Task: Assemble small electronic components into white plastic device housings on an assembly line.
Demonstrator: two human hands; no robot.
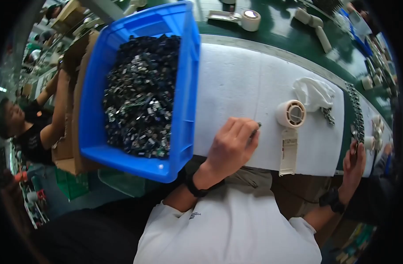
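Evidently, the left hand (234, 143) pinches a small dark part (259, 125) at its fingertips, probably for fine control. Near those fingers, rightward, sits a white ring-fronted housing (283, 113); leftward, a blue plastic bin (186, 88) of small circuit boards (140, 97), likely within easy reach. Farther right, the right hand (354, 163) meets a row of metallic parts (357, 110); whether its fingers grip any, I cannot tell.

"Where were the hands?"
"The bare left hand (234, 143) pinched a small dark piece (258, 126) over a white flat sheet (236, 88); the bare right hand (354, 163) was at a row of small silvery parts (356, 103)."
"And leftward?"
"A blue rectangular plastic bin (184, 114) held small dark electronic pieces (142, 97)."
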